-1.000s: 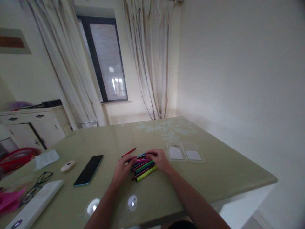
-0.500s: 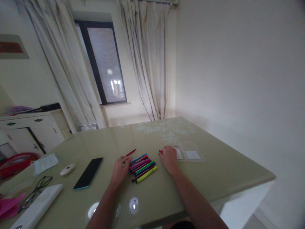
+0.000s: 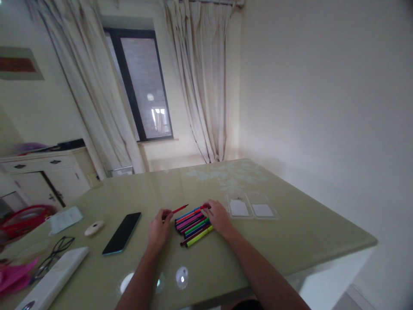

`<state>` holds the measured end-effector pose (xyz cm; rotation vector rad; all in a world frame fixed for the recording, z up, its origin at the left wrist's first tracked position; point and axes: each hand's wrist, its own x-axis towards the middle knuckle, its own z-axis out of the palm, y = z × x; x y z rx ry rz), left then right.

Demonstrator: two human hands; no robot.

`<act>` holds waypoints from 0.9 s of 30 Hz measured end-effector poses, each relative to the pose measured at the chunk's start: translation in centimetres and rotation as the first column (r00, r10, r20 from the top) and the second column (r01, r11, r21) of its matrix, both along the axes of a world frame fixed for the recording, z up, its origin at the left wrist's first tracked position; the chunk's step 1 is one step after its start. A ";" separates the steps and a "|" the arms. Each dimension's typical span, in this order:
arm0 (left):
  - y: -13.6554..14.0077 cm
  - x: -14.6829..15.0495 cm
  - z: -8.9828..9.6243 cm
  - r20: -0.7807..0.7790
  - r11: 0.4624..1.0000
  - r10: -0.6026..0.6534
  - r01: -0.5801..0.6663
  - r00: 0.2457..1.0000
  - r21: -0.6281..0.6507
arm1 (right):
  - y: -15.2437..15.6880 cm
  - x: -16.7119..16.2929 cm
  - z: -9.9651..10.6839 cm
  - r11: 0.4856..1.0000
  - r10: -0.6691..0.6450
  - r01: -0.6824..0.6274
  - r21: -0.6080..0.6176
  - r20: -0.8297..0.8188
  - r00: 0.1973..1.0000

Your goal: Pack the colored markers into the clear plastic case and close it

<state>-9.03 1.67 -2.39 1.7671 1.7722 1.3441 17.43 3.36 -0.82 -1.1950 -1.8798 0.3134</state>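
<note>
My left hand (image 3: 159,228) is closed on a slim red marker (image 3: 180,209), whose narrow dark tip points up and to the right. Facing it across the row of markers, my right hand (image 3: 220,218) pinches a small red marker cap (image 3: 203,207). Between the hands, several capped markers lie side by side on the table, among them a green marker (image 3: 197,227) and a yellow marker (image 3: 200,237). The fingertips of my right hand hover at or just over the right ends of the row; whether they touch is unclear.
An opened clear plastic case (image 3: 272,210) with white inserts lies right of my right hand. To the left are a dark phone (image 3: 122,234), a white oval object (image 3: 94,228), eyeglasses (image 3: 53,254) and a long white object (image 3: 54,280). The table's right edge runs beside a wall.
My right hand has moved left with the red cap, from beside the clear case to the row's right end. My left hand has taken hold of the red marker and lifted it slightly.
</note>
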 end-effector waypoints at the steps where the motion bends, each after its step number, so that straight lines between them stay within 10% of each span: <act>1: -0.1 0.1 0.2 0.029 0.999 -0.046 0.046 0.999 0.010 | -0.1 -0.1 0.1 1.000 0.023 -0.023 0.009 -0.040 0.999; 27: -1.2 1.7 1.6 0.238 0.957 -0.288 0.284 0.928 0.052 | -0.2 -0.1 0.4 0.993 0.109 -0.116 -0.012 -0.253 0.961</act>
